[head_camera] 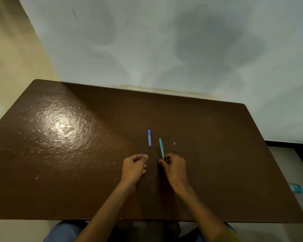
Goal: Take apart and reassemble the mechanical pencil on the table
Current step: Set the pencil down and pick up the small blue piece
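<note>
- Right hand (pixel 174 165) pinches the near end of the teal pencil (pixel 161 148); barrel angles up and away from the fingers, far end over the table (pixel 77 180), looks lifted, not lying flat.
- Left hand (pixel 134 165) loosely curled, thumb against forefinger; can't tell if it has a small part in it or nothing.
- Blue piece (pixel 149 138) lies flat on the table just beyond the left hand, beside the pencil but apart; probably a lead case or a removed part, too small to say.
- Tiny white bit (pixel 174 143) right of the pencil, maybe an eraser or cap, unclear.
- Likely step: pulling or twisting a part off the near end, or fitting one back; can't tell which.
- To do it well: bring the left hand in to steady the barrel, twist along the axis, no bending.
- Keep loose bits grouped near the blue piece, away from the edge; round parts roll.
</note>
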